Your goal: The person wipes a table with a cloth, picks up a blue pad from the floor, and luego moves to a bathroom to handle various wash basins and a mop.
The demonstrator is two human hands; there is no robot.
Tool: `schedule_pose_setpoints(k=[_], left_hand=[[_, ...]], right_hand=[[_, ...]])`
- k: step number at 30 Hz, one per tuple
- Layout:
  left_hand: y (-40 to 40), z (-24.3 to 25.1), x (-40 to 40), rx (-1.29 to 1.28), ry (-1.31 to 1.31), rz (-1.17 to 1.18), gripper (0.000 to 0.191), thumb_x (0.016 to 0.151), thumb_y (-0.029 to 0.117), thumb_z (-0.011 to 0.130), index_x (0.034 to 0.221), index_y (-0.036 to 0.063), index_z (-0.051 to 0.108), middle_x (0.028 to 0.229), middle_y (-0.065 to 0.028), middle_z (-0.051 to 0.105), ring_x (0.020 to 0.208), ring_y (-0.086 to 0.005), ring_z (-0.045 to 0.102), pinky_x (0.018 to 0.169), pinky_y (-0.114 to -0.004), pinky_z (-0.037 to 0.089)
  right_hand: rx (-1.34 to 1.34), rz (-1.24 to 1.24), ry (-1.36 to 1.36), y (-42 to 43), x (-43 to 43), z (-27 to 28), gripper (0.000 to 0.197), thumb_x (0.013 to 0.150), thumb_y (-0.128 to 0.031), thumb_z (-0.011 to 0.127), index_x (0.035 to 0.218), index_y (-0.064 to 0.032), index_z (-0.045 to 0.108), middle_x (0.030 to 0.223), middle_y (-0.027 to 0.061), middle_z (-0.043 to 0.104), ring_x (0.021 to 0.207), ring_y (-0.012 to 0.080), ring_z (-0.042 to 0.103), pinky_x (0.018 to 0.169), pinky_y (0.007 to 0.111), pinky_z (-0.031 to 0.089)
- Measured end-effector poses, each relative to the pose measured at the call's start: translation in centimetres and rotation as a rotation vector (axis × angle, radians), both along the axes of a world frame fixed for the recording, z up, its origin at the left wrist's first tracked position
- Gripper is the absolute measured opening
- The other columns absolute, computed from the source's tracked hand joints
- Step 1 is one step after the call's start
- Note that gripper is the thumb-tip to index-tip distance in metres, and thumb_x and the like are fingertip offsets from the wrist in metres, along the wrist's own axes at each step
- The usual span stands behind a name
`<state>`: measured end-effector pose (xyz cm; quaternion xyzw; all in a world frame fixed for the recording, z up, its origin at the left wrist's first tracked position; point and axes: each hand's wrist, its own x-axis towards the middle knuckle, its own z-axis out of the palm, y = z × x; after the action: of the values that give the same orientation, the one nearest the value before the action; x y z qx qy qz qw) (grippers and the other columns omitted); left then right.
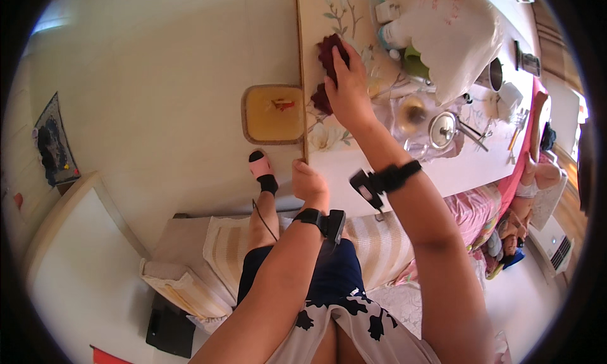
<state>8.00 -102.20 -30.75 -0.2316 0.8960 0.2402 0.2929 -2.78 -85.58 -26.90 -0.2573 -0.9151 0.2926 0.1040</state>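
My right hand (pixel 348 86) lies on a crumpled dark red cloth (pixel 327 53), near the long edge of the table. Its fingers are spread over the cloth, and part of the cloth shows below the fingertips. The cloth rests on a flower-printed table cover (pixel 327 136). At the near corner of the table is my left hand (pixel 309 181), its fingers curled and mostly hidden. Whether that hand grips the edge is not clear. Both wrists carry black strapped devices.
Under a white plastic sheet (pixel 460 41) bearing red writing sit a green cup (pixel 416 63) and a white bottle (pixel 396 33). A round lid (pixel 443 130) lies nearer me. Below the table edge stands a waste bin (pixel 245 120). Another person (pixel 521 207) reclines at the right.
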Motion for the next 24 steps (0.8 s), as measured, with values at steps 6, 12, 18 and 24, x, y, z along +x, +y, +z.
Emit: schedule_pose_setpoints(k=[6,12,18,24], left_hand=[[-0.4,-0.7,-0.1,0.001,0.023,-0.004,0.041,0.093,0.035,0.024,0.089,0.009,0.055,0.085,-0.0157,0.063,0.079,-0.0427,0.057,0.066,-0.052,0.044],[-0.1,-0.6,-0.2,0.035,-0.039,-0.001,0.043,0.093,0.038,0.023,0.09,0.0092,0.055,0.088,-0.0158,0.063,0.083,-0.0427,0.056,0.069,-0.051,0.043],[-1.1,-0.8,-0.5,0.005,-0.069,-0.005,0.043,0.093,0.037,0.024,0.088,0.0095,0.057,0.084,-0.0163,0.063,0.08,-0.0429,0.057,0.067,-0.053,0.044],[-0.5,-1.0,-0.1,0.05,-0.019,0.007,0.041,0.092,0.036,0.027,0.09,0.0102,0.058,0.083,-0.0168,0.063,0.077,-0.0422,0.057,0.065,-0.052,0.044]], right_hand=[[-0.074,0.319,-0.108,-1.3,0.6,-1.6,0.052,0.073,0.01,0.043,0.125,0.0033,0.045,0.141,0.0213,0.031,0.13,0.038,0.029,0.107,0.04,0.028],[-0.113,-0.378,-0.108,3.1,-2.7,-3.5,0.054,0.079,0.003,0.043,0.132,0.0066,0.034,0.144,0.0192,0.026,0.134,0.0356,0.023,0.11,0.039,0.021],[-0.057,-0.148,-0.082,1.6,-6.6,-4.8,0.06,0.077,0.005,0.044,0.135,0.0073,0.028,0.145,0.0258,0.017,0.134,0.043,0.016,0.111,0.043,0.018],[0.192,-0.306,0.012,11.9,-15.4,-7.2,0.056,0.076,0.003,0.045,0.131,0.0096,0.034,0.141,0.0264,0.026,0.13,0.044,0.024,0.11,0.043,0.019]])
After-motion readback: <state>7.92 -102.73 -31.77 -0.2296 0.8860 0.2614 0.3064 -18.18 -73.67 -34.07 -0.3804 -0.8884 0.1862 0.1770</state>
